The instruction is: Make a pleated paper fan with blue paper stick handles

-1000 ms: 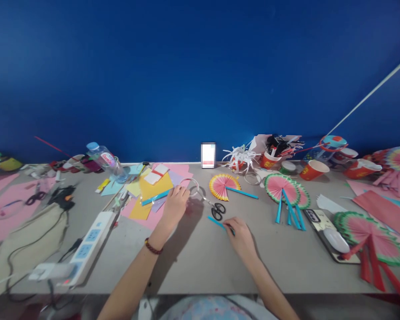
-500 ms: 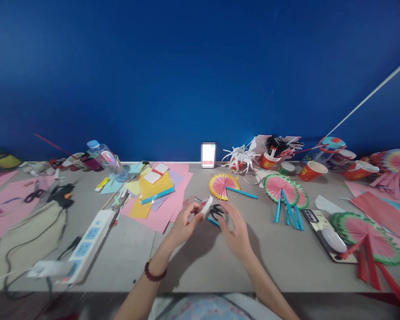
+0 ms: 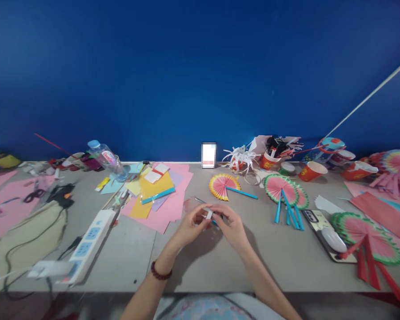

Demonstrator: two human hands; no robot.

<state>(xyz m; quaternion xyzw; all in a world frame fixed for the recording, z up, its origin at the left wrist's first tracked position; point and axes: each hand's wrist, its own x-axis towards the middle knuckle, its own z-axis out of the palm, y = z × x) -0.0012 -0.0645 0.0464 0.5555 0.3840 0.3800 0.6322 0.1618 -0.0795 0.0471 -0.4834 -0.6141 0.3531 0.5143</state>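
Observation:
A small white strip (image 3: 209, 214) is pinched between both hands near the middle of the table. My left hand (image 3: 192, 224) has its fingers closed on the strip's left side. From the right, my right hand (image 3: 230, 224) holds the same strip with its thumb and fingers. Part of a blue strip (image 3: 214, 222) shows beneath the hands, and the black scissors there are mostly hidden. Just behind lies a yellow-edged pink paper fan (image 3: 224, 186) with a blue stick.
Coloured paper sheets (image 3: 156, 191) and a power strip (image 3: 91, 244) lie left, beside a tilted bottle (image 3: 107, 160). On the right are green-edged fans (image 3: 282, 191), paper cups (image 3: 312, 171), and a phone (image 3: 348, 255) under a white mouse (image 3: 333, 240). A blue wall (image 3: 200, 80) stands behind.
My hands have come together around the white strip, and my right hand now holds it too. The scissors, seen between the hands before, are now mostly covered.

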